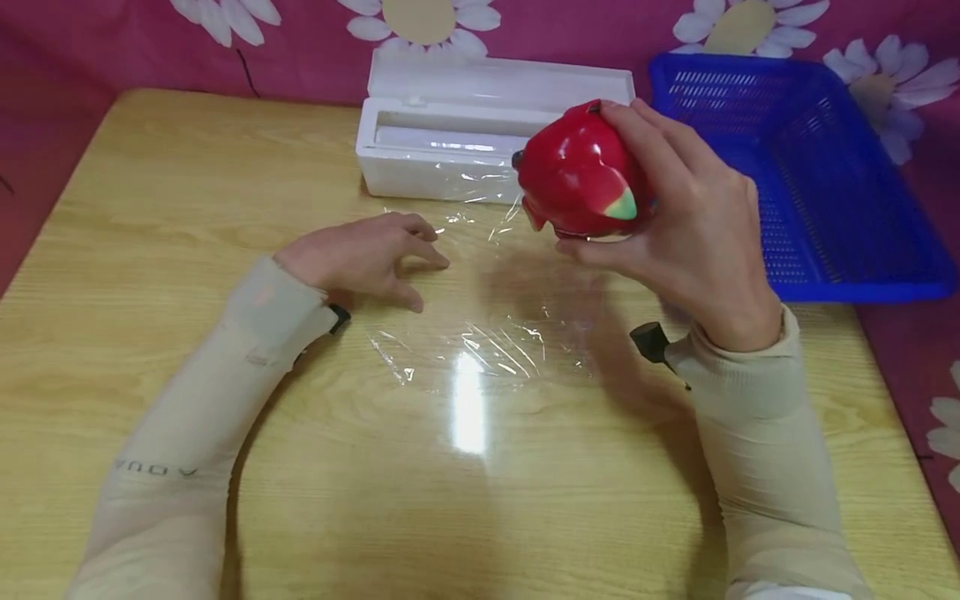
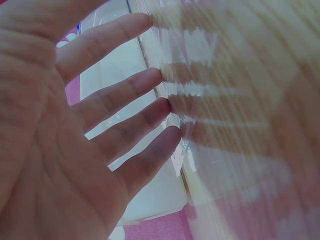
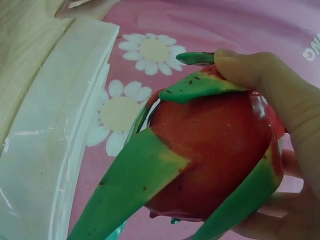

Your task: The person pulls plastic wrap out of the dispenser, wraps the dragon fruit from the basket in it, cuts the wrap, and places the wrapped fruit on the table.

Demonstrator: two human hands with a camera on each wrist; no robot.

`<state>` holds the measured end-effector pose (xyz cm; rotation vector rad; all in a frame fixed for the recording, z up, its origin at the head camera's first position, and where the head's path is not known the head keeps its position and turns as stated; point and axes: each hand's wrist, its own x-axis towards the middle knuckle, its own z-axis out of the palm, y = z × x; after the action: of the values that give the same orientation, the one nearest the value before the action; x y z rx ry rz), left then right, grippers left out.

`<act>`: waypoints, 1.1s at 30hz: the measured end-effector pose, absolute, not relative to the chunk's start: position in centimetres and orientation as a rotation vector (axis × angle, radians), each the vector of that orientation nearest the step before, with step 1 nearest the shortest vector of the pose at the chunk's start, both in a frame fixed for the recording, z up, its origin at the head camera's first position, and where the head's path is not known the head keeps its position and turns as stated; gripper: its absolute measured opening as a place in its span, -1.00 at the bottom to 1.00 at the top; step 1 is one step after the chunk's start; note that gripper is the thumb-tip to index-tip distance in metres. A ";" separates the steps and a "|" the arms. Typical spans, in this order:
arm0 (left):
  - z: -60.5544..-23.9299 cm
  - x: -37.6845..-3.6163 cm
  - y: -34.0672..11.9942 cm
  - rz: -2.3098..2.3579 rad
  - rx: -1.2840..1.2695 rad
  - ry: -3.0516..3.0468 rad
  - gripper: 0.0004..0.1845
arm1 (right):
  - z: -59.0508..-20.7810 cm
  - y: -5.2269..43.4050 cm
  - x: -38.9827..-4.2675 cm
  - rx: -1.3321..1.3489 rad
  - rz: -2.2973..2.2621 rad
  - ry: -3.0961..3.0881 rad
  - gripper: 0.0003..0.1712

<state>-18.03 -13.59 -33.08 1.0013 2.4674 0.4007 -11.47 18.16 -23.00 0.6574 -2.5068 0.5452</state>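
Observation:
A red dragon fruit (image 1: 581, 175) with green-tipped scales is gripped in my right hand (image 1: 690, 208), raised above the table. In the right wrist view the thumb lies on top of the dragon fruit (image 3: 210, 145) and other fingers curl round its side. My left hand (image 1: 367, 254) is low over the table with its fingers spread, fingertips at the clear plastic film (image 1: 495, 350). Between those fingers in the left wrist view nothing is held. The film lies over the table and runs up to the white dispenser box (image 1: 435, 175), whose lid stands up and whose roll shows inside.
A blue plastic basket (image 1: 825, 192) stands at the back right, beside the dispenser box. The wooden table (image 1: 150, 208) ends at a pink cloth (image 1: 315, 50) with daisies behind it. Light glares on the table in front of the film.

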 end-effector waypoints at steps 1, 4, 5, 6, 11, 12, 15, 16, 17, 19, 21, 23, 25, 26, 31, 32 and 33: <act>-33.0 -18.1 -13.6 0.400 0.999 2.467 -0.28 | -23.0 18.1 -11.5 0.654 0.541 -2.514 0.06; -33.0 -18.2 -13.6 0.396 0.996 2.462 -0.27 | -23.1 17.9 -11.5 0.646 0.538 -2.536 0.06; -33.0 -18.2 -13.6 0.392 0.995 2.461 -0.27 | -23.1 17.9 -11.5 0.644 0.538 -2.544 0.06; -33.0 -18.1 -13.6 0.389 0.991 2.460 -0.27 | -23.1 17.8 -11.5 0.643 0.538 -2.550 0.06; -33.1 -18.1 -13.6 0.375 0.988 2.468 -0.30 | -23.3 17.6 -11.6 0.635 0.533 -2.571 0.06; -33.0 -18.1 -13.5 0.376 0.987 2.469 -0.30 | -23.3 17.5 -11.6 0.634 0.529 -2.579 0.06; -33.0 -18.1 -13.4 0.379 0.989 2.470 -0.30 | -23.4 17.4 -11.6 0.639 0.511 -2.596 0.08; -33.0 -18.1 -13.4 0.380 0.991 2.470 -0.30 | -23.5 17.4 -11.6 0.643 0.505 -2.599 0.08; -33.0 -18.1 -13.4 0.381 0.993 2.470 -0.30 | -23.6 17.3 -11.6 0.650 0.500 -2.603 0.09; -33.1 -18.1 -13.4 0.385 0.994 2.468 -0.30 | -23.8 17.2 -11.6 0.670 0.490 -2.606 0.09; -33.2 -18.1 -13.3 0.387 0.998 2.466 -0.30 | -24.0 17.1 -11.7 0.687 0.483 -2.607 0.09; -33.1 -18.1 -13.3 0.387 1.005 2.465 -0.30 | -24.1 16.9 -11.8 0.699 0.478 -2.612 0.09; -33.1 -18.2 -13.3 0.392 1.005 2.464 -0.30 | -24.3 16.8 -11.8 0.708 0.473 -2.619 0.09; -33.0 -18.2 -13.3 0.393 1.004 2.464 -0.29 | -24.3 16.7 -11.8 0.710 0.476 -2.627 0.09; -32.9 -18.2 -13.3 0.405 0.984 2.457 -0.29 | -24.6 16.2 -11.7 0.705 0.485 -2.674 0.08; -32.9 -18.2 -13.3 0.403 0.981 2.456 -0.29 | -24.6 16.0 -11.7 0.703 0.481 -2.682 0.07; -32.9 -18.2 -13.4 0.403 0.979 2.455 -0.29 | -24.7 15.9 -11.8 0.703 0.473 -2.690 0.07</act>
<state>-18.20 -13.36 -32.86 0.9785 2.4548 0.4026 -11.75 15.93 -24.71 0.7034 -2.6897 0.4727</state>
